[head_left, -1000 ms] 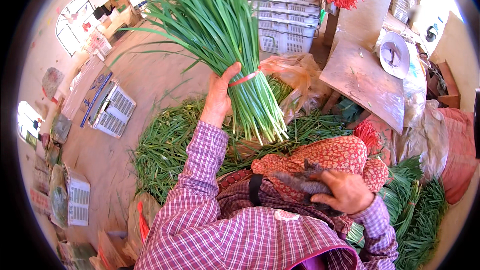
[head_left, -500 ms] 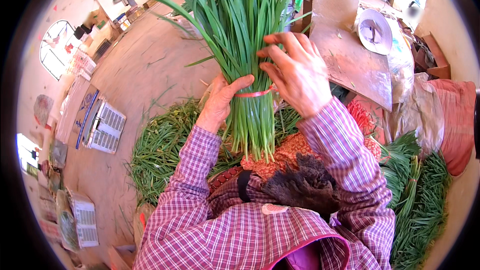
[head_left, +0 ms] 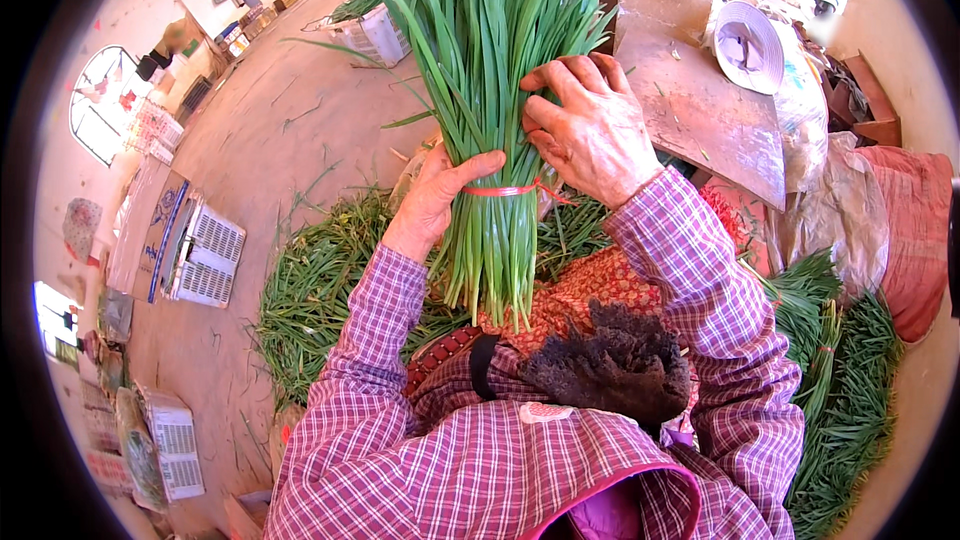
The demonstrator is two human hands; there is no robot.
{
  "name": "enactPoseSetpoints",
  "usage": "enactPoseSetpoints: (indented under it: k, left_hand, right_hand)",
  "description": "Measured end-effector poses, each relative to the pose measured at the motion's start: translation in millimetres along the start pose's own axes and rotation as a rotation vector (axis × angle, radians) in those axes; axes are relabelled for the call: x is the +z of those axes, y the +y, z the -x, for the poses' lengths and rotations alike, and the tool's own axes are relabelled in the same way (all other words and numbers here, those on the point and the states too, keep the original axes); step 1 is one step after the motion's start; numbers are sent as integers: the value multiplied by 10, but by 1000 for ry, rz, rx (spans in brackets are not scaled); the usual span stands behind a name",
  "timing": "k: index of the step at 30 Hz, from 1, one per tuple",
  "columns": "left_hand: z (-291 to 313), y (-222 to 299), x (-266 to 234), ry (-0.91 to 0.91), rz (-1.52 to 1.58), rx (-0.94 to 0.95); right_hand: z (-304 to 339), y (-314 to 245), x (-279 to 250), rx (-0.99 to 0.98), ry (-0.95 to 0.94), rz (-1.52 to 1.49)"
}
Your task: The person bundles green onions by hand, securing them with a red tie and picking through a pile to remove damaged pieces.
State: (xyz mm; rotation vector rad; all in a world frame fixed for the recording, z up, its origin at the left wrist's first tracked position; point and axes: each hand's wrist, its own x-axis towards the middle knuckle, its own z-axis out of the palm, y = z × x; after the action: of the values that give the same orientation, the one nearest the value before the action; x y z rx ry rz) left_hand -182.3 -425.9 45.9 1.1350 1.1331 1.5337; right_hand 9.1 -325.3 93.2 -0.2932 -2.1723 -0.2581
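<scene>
A thick bunch of garlic chives [head_left: 490,60] stands upright before me, leaves fanned out at the top and pale cut ends at the bottom. Round its lower part runs a red tie [head_left: 503,190], with a loose end sticking out to the right. My left hand [head_left: 438,195] is closed round the bunch from the left at the tie, thumb across the front. Against the leaves on the right side, above the tie, my right hand [head_left: 595,130] has its fingers bent and closed on them; its thumb is hidden.
Loose chives [head_left: 315,310] are heaped at my left knee. More bundled chives [head_left: 840,410] lie at my right. Beyond my right hand are a board [head_left: 700,110], a pale hat [head_left: 748,47] and red ties [head_left: 722,215]. White crates [head_left: 210,250] stand on the floor to the left.
The bunch has shifted slightly left and tilted. My right hand's spread fingers have drawn in against the leaves, away from the tie's end, which now hangs free.
</scene>
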Motion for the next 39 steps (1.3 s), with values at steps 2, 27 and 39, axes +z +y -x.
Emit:
enactPoseSetpoints:
  k: [2, 27, 39]
  left_hand:
    - [-9, 6, 3, -3, 10, -19]
    - [-272, -199, -209, 245, 78, -138]
    - [-703, 401, 1024, -267, -105, 63]
  right_hand:
    - [11, 31, 57, -22, -2, 5]
    - [852, 464, -147, 519, -480, 257]
    - [993, -119, -384, 792, 250, -1008]
